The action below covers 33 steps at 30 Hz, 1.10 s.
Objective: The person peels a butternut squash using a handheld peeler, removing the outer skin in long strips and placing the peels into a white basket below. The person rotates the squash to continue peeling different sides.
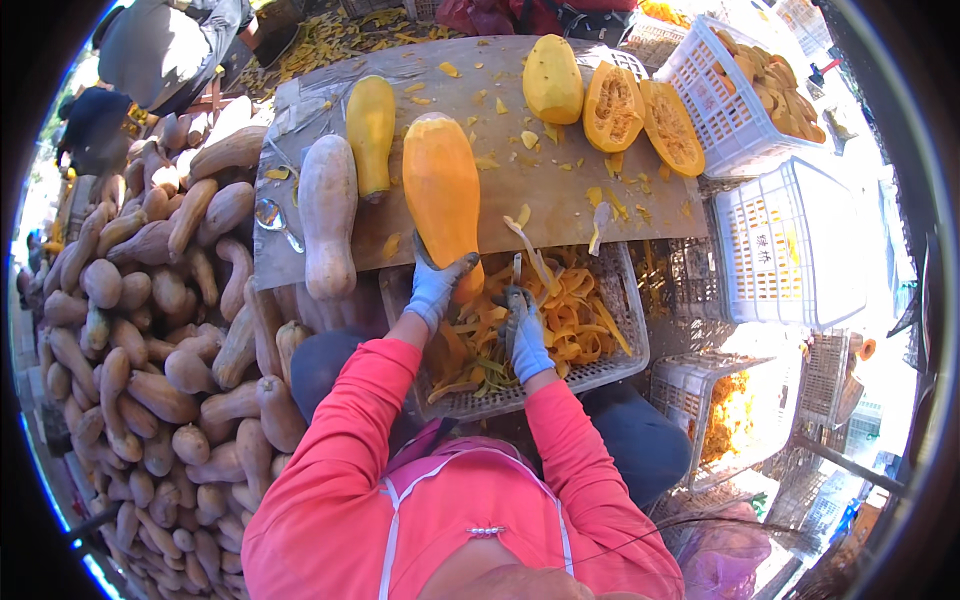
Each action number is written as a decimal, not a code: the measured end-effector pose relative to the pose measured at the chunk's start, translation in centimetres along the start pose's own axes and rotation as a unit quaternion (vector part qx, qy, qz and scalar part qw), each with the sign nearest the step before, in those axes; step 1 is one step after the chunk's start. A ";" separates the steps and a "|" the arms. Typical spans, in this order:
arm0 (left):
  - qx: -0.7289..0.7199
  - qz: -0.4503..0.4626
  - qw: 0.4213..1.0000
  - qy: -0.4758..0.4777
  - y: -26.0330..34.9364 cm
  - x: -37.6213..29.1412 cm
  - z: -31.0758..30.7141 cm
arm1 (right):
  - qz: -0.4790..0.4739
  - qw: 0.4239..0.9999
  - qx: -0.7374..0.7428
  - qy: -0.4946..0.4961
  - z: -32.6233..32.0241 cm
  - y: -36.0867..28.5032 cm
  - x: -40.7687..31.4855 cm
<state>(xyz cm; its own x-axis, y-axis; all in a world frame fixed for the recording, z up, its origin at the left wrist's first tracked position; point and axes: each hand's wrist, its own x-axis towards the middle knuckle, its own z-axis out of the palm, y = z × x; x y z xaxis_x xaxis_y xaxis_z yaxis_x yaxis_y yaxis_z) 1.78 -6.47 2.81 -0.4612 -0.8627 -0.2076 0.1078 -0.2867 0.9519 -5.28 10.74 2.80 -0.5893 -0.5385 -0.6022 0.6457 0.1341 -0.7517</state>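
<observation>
My left hand [440,281], in a blue-and-grey work glove, grips the narrow end of a peeled orange butternut squash [441,180]. The squash rests on the board-topped table [495,202], its narrow end past the near edge. In my right hand [525,330], gloved alike, is a slim tool [517,264], perhaps a peeler; my fingers hide most of it. Below both hands a plastic crate [637,352] holds curled squash peelings [577,322]. Left of the peeled squash lie an unpeeled squash [327,217] and a yellowish one [370,127]. A strip of peel [534,251] hangs over the table edge.
A metal spoon [276,221] lies at the table's left. Another peeled squash [553,79] and two seedy halves [613,107] sit far right. Unpeeled squashes [161,397] are heaped left. White crates [761,255] stand right, one holding squash pieces [776,86]. A person [161,52] is at upper left.
</observation>
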 end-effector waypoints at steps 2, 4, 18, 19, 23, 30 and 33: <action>-0.042 -0.021 0.999 0.003 0.3 0.2 1.2 | 0.003 0.999 0.046 0.008 0.9 -0.1 0.9; -0.068 -0.045 0.997 0.017 0.8 0.1 1.9 | -0.005 0.996 0.089 0.025 2.9 -0.8 1.1; -0.427 -0.325 0.837 -0.112 -0.6 -5.3 0.8 | -0.115 0.960 -0.254 -0.029 -1.0 -8.7 -6.5; -0.409 -0.333 0.845 -0.087 -1.0 -5.5 0.7 | -0.121 0.939 -0.319 -0.035 -0.7 -9.5 -7.2; -0.399 -0.311 0.854 -0.122 -2.0 -4.8 0.6 | -0.236 0.859 -0.452 -0.039 -0.9 -6.5 -5.1; -0.402 -0.297 0.861 -0.095 -1.4 -7.6 -1.5 | -0.192 0.815 -0.539 -0.093 0.0 -5.8 -10.2; -0.406 -0.313 0.854 -0.091 -1.1 -8.4 -2.0 | -0.174 0.794 -0.574 -0.095 0.2 -6.0 -10.6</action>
<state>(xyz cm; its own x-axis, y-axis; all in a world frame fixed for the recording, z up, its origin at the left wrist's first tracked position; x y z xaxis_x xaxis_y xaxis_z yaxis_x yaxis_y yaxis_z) 7.36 0.28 3.06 -0.7731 -0.3777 -0.5096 0.3320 -0.9255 0.1823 -2.78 15.47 13.76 -0.4805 -0.8106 -0.3348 -0.4730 0.5610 -0.6794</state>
